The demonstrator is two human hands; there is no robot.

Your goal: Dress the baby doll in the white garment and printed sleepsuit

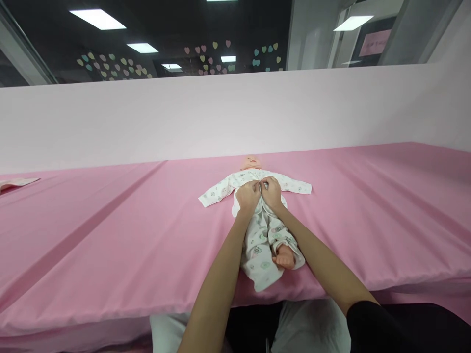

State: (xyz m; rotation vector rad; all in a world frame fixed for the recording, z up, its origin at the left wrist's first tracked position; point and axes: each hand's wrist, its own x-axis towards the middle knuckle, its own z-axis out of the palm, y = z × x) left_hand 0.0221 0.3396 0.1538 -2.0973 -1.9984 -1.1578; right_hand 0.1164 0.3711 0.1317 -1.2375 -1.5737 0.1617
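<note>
A baby doll (251, 162) lies on its back on the pink table (110, 235), head pointing away from me. It wears a white printed romper (263, 245) with both sleeves spread out sideways. My left hand (248, 195) and my right hand (272, 192) meet at the doll's chest. Both are closed, pinching the front edges of the romper together. One bare doll foot (285, 256) sticks out of the right leg near the table's front edge. The other romper leg looks flat and hangs toward the edge.
A folded pale cloth (16, 183) lies at the far left of the table. A pale pink wall (221, 113) runs behind the table, with a window decorated with heart stickers (206, 54) above it.
</note>
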